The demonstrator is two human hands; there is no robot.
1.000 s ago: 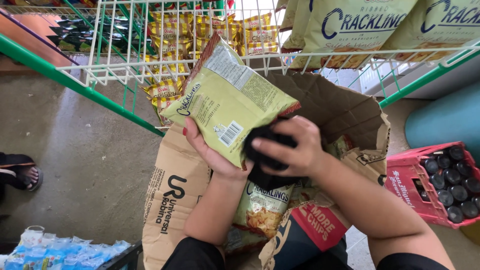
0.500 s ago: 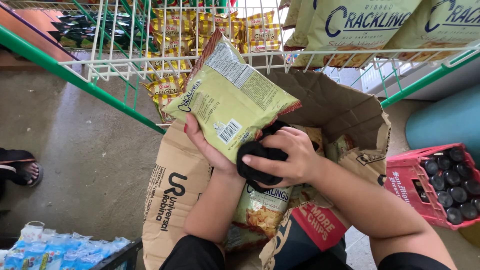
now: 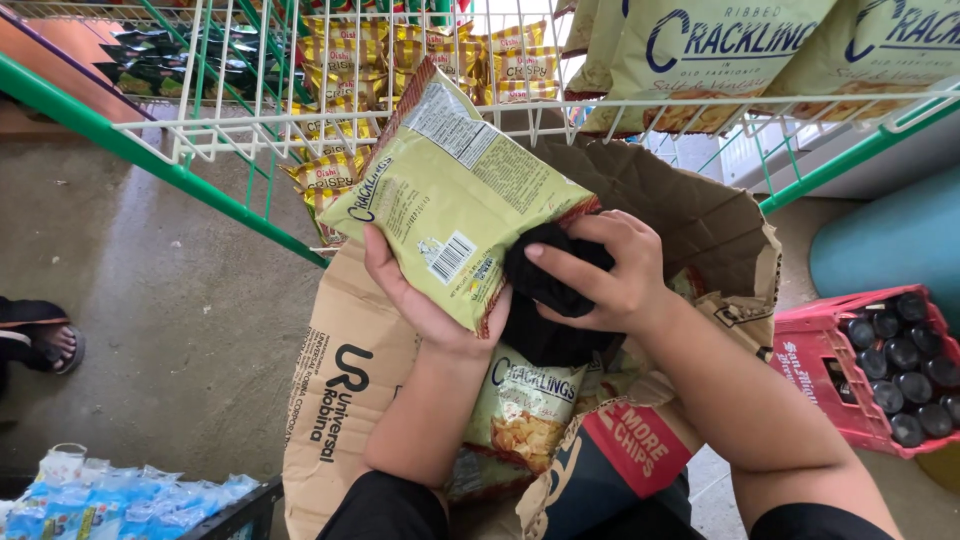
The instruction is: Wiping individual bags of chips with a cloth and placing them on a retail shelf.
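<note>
A white wire rack (image 3: 300, 125) with green rails is seen above, hung with yellow snack bags (image 3: 345, 170). A red crate (image 3: 800, 370) of dark bottles is set at right on the concrete floor (image 3: 150, 260). Wrapped water bottles (image 3: 110, 500) lie lower left; a sandalled foot (image 3: 45, 345) is at the left edge.

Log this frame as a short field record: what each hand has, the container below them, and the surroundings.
left hand: holds a yellow-green snack bag from beneath, back side up
right hand: grips a black cloth against the bag's edge
below: open cardboard box with more snack bags
behind: white wire rack holding snack bags
right: red crate of dark bottles
</note>
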